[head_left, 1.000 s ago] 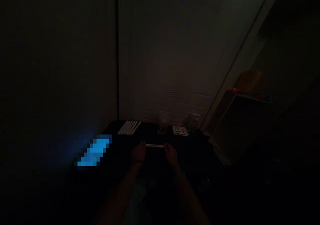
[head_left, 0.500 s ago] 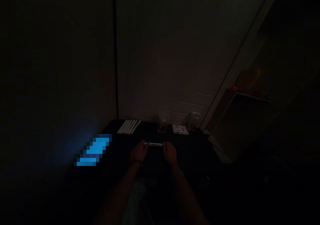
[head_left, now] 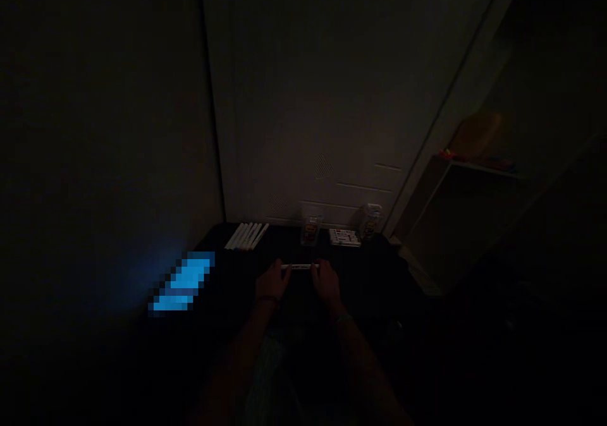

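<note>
A slim white marker with dark print lies crosswise between my two hands over the dark table. My left hand is closed on its left end, and my right hand grips the right end. The room is very dim, so the fingertips are hard to make out. Behind and to the left, several white markers lie side by side in a slanted row.
At the table's back stand a clear plastic case, a flat white pack and another clear case. A blurred, glowing blue screen is at left. A wall rises behind; a shelf unit stands at right.
Both hands, still holding the marker, appear slightly farther right and higher in the picture. The whole view has shifted a little too.
</note>
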{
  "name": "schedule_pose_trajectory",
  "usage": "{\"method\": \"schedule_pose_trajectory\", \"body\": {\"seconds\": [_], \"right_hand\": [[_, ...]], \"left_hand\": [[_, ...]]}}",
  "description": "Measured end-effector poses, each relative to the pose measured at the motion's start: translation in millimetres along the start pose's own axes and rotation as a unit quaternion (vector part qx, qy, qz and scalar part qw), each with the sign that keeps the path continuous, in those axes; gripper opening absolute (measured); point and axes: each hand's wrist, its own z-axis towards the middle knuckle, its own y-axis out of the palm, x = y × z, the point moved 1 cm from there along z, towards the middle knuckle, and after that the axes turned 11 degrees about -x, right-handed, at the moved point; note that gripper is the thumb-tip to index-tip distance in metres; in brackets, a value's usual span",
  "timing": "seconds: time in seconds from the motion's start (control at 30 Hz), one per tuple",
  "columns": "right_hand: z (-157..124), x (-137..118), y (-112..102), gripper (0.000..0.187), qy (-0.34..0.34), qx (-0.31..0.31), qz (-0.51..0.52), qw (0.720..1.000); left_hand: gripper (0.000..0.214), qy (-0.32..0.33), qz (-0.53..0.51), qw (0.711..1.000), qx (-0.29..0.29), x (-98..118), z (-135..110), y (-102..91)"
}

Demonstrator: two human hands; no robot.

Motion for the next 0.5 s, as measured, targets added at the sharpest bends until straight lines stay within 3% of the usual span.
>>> {"method": "schedule_pose_trajectory", "body": {"seconds": [0.5], "right_hand": [[3.2,5.5,7.2,0.042,-0.008,-0.005,-0.02,1.0]], "left_hand": [[0.044,-0.006,-0.021,1.0,-0.012,1.7,-5.0,-4.9]]}}
